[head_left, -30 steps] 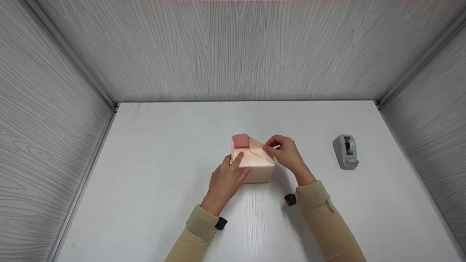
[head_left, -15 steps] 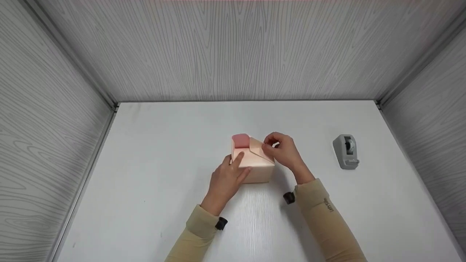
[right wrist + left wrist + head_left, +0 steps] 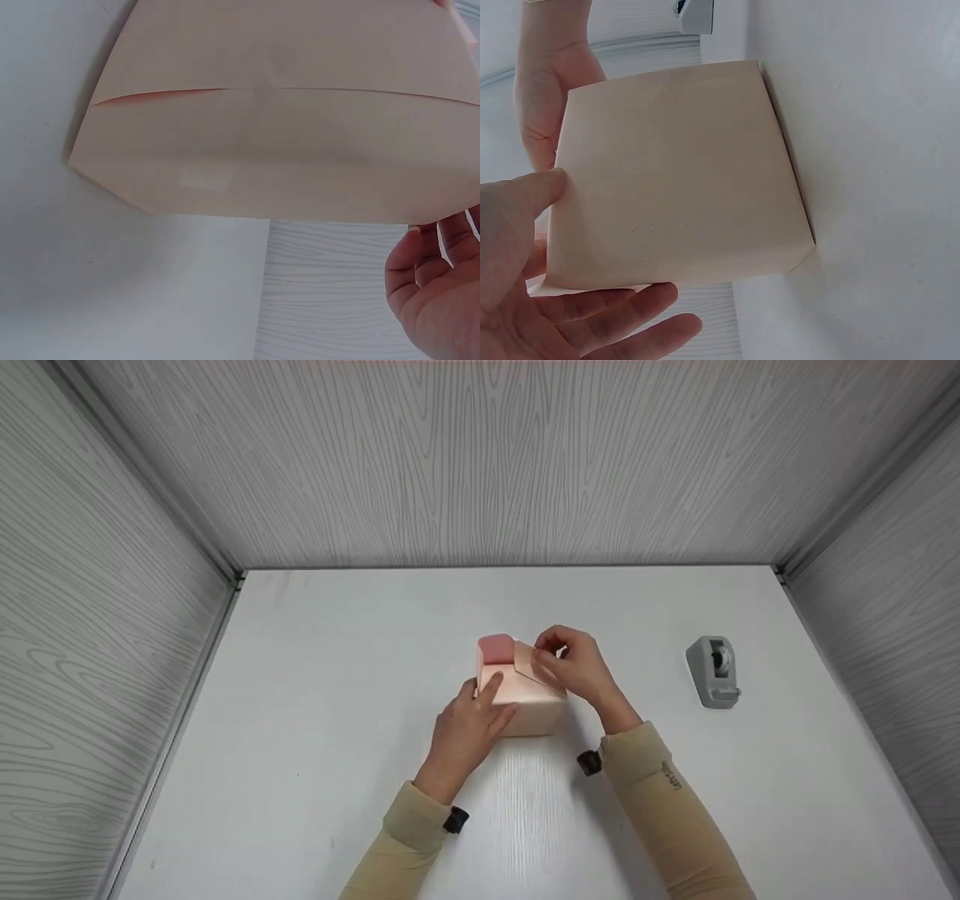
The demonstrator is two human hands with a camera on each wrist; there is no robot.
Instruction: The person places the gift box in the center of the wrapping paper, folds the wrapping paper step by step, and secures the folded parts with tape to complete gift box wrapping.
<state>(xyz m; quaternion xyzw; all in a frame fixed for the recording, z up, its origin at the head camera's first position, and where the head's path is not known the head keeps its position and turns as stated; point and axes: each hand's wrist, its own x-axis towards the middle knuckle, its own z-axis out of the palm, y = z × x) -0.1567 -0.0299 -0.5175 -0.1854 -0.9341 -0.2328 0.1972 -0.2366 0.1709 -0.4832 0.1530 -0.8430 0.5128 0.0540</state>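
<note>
A pale peach paper box [image 3: 532, 720] stands on the table. At its far left, a pink inner surface [image 3: 497, 649] shows in the head view, beside a slanted flap [image 3: 527, 661] on top. My left hand [image 3: 465, 727] holds the box's left side, index finger on top and thumb at the near edge. Its other fingers [image 3: 652, 304] lie along the side in the left wrist view. With thumb and fingers, my right hand [image 3: 581, 664] pinches the flap's far right edge. In the right wrist view, a glossy rectangular patch [image 3: 206, 178] lies on the box's side.
A grey tape dispenser [image 3: 709, 675] stands right of the box on the white table [image 3: 300, 697]. Wood-grained panels [image 3: 487, 465] rise behind and on both sides.
My right hand has slid a little away from me and to the left along the flap's edge. The left hand and the box have stayed in place.
</note>
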